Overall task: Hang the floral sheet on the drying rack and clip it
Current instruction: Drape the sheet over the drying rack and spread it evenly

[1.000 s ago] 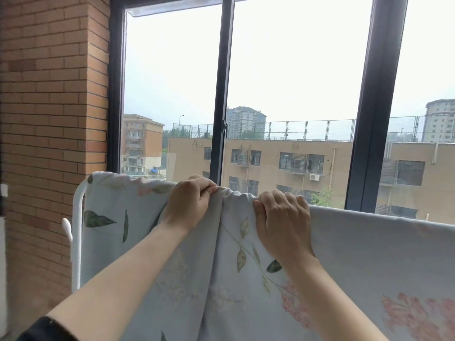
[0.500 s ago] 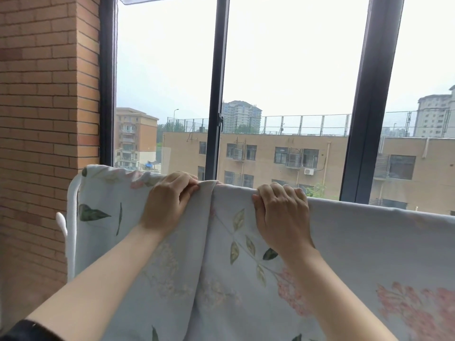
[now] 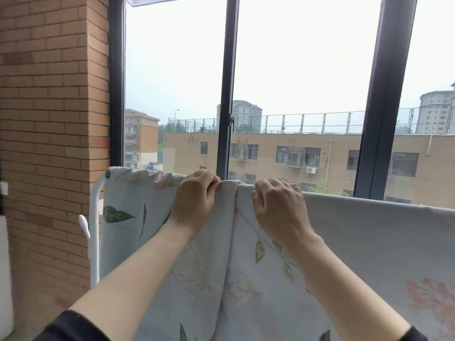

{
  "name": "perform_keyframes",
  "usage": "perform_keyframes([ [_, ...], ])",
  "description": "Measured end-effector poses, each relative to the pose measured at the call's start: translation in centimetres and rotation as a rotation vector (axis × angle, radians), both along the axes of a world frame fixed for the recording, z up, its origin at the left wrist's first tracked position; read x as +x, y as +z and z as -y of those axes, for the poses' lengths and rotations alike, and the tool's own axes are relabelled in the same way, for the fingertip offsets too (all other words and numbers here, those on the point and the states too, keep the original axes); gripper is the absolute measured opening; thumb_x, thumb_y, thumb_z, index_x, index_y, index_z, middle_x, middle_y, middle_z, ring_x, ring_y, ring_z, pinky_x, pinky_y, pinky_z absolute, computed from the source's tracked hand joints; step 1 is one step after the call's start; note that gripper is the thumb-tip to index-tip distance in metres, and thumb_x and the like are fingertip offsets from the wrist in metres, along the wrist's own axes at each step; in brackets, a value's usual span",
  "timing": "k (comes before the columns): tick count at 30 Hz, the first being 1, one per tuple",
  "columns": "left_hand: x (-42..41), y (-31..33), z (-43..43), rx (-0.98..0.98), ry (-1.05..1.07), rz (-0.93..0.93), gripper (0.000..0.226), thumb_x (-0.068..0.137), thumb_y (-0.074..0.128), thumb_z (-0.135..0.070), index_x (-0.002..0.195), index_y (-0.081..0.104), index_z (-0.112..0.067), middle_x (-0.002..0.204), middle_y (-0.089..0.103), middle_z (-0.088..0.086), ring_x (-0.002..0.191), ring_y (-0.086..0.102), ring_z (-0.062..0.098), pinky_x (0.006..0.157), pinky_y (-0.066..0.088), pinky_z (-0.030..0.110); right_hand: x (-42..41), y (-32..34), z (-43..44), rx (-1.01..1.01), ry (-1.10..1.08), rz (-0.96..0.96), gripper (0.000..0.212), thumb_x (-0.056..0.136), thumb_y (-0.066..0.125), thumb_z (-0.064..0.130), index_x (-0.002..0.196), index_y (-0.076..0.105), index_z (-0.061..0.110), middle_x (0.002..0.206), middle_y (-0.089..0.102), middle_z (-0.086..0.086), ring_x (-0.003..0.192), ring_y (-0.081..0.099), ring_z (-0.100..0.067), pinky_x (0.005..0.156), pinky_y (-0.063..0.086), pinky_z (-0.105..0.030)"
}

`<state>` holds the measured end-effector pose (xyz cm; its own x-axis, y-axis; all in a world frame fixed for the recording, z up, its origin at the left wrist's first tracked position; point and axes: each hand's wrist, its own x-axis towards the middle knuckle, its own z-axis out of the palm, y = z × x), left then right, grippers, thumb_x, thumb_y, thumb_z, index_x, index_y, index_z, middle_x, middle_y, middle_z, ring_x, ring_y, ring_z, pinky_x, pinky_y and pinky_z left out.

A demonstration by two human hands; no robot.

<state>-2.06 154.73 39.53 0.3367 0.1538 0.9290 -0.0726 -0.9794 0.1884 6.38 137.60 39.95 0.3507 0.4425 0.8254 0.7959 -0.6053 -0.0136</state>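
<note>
The floral sheet (image 3: 344, 242) is draped over the top rail of the white drying rack (image 3: 94, 230), running from the rack's left corner to the right edge of the view. The rail itself is hidden under the cloth.

Both hands work at the sheet's top edge. The left hand (image 3: 194, 200) curls its fingers over the rail and grasps a bunched fold of cloth. The right hand (image 3: 278, 210), just beside it, grasps the cloth the same way on the other side of that fold. This hold looks meant to draw the slack apart and flatten the vertical crease (image 3: 234, 242) hanging between the 2 hands, so the sheet lies evenly before clipping.

Left of the hands the top edge is puckered; right of them it runs smooth. No clip is in view, so clipping seems not yet done. A small white prong (image 3: 84, 226) juts from the rack's left post. Behind stand a brick pillar (image 3: 49, 119) and a dark window frame (image 3: 226, 94).

No brand, label or writing can be read.
</note>
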Motion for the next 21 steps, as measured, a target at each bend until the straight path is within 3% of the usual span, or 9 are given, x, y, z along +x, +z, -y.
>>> perform_keyframes([
  [7,-0.5,-0.1,-0.3,-0.003,-0.046,0.013,0.007,0.086,0.061,-0.009,0.080,0.063,-0.008,0.082,0.066,0.004,0.076,0.061,0.023,0.068,0.050,0.034,-0.5,-0.8,-3.3,0.087,-0.043,0.071,0.022,0.092,0.050,0.031,0.086,0.066,0.018,0.086,0.071,0.002,0.080,0.065,-0.023,0.078,0.042,-0.033],
  [11,-0.8,0.5,-0.8,0.013,-0.105,-0.030,0.007,0.088,0.062,-0.014,0.083,0.066,-0.011,0.083,0.066,-0.001,0.076,0.055,0.012,0.070,0.043,0.025,-0.3,-1.3,-3.4,0.074,-0.090,0.100,0.022,0.087,0.049,0.035,0.084,0.064,0.019,0.084,0.069,0.002,0.079,0.064,-0.024,0.077,0.038,-0.033],
  [15,-0.7,1.4,-2.4,0.002,-0.127,-0.119,0.012,0.090,0.062,-0.019,0.095,0.072,-0.014,0.095,0.070,-0.002,0.087,0.057,0.009,0.080,0.045,0.024,-0.1,-1.2,-3.4,0.099,-0.070,0.115,0.019,0.087,0.050,0.032,0.084,0.064,0.020,0.083,0.068,0.002,0.079,0.063,-0.025,0.077,0.036,-0.033],
  [18,-0.6,1.1,-3.1,-0.067,-0.127,-0.168,0.017,0.090,0.064,-0.027,0.099,0.074,-0.017,0.096,0.072,-0.004,0.093,0.061,0.012,0.085,0.047,0.027,0.1,-1.2,-3.3,0.095,-0.041,0.119,0.018,0.088,0.050,0.031,0.082,0.064,0.021,0.079,0.065,0.004,0.076,0.061,-0.024,0.074,0.034,-0.032],
  [21,-0.4,1.3,-2.8,-0.142,-0.163,-0.131,0.012,0.087,0.068,-0.020,0.094,0.077,-0.016,0.091,0.073,-0.004,0.088,0.063,0.009,0.082,0.048,0.024,0.5,-1.3,-3.2,0.106,-0.030,0.144,0.021,0.090,0.046,0.031,0.081,0.062,0.021,0.077,0.063,0.004,0.075,0.060,-0.024,0.073,0.034,-0.033],
])
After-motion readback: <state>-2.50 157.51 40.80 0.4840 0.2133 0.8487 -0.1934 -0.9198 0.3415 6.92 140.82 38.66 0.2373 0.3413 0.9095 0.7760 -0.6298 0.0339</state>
